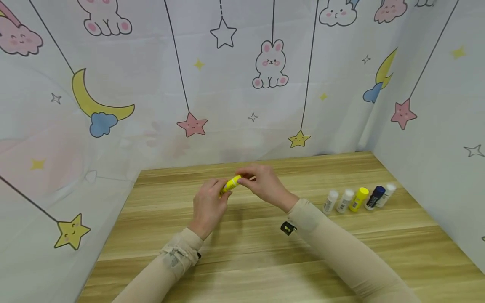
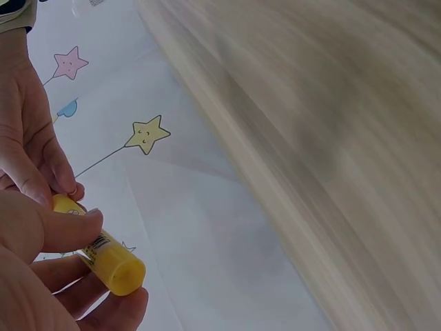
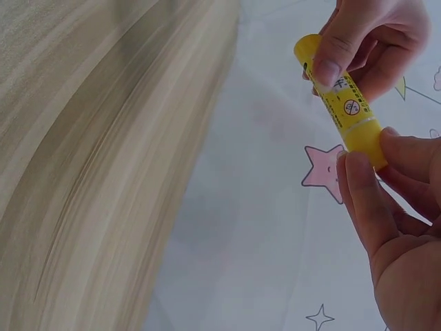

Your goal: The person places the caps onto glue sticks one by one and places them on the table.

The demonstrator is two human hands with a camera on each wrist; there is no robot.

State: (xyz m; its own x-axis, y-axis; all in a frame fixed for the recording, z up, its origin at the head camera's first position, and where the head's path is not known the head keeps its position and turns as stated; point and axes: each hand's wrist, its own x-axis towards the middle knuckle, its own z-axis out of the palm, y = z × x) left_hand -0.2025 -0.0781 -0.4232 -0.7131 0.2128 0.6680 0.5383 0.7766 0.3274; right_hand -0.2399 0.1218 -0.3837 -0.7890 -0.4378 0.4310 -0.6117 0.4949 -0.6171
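Both hands hold a yellow glue stick between them, raised over the far middle of the table and tilted. My left hand grips its printed body, thumb on one side and fingers on the other. At the other end, my right hand pinches the plain yellow cap between thumb and fingertips. In the right wrist view, a thin pale line circles the glue stick where the cap meets the body; the cap is on. The flat round base of the glue stick faces the left wrist camera.
On the table's right side several glue sticks stand in a row: two white ones, a yellow one, a dark blue one and another white one. A patterned curtain hangs behind the wooden table.
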